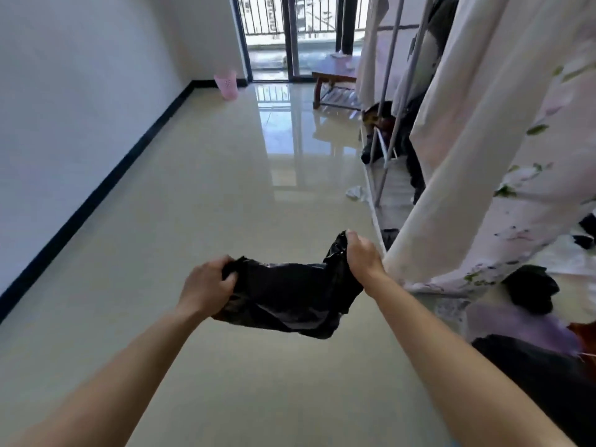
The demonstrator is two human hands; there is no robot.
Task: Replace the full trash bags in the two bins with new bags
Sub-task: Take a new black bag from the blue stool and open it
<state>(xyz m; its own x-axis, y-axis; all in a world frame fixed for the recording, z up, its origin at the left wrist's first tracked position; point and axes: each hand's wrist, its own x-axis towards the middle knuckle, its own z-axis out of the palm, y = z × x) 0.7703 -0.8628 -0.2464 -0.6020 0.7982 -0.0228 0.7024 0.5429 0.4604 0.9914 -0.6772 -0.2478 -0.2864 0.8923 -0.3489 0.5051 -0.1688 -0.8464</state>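
Two ends of a crumpled black plastic trash bag are clenched in my fingers: left hand at nine o'clock, right hand at three, above the glossy tiled floor.

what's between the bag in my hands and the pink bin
Only bare, glossy floor lies between the bag and the pink bin; the head view shows the whole stretch.

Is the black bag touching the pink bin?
Apart. The head view shows the bag gripped by the left hand and right hand, with bare floor between it and the bin in the far corner.
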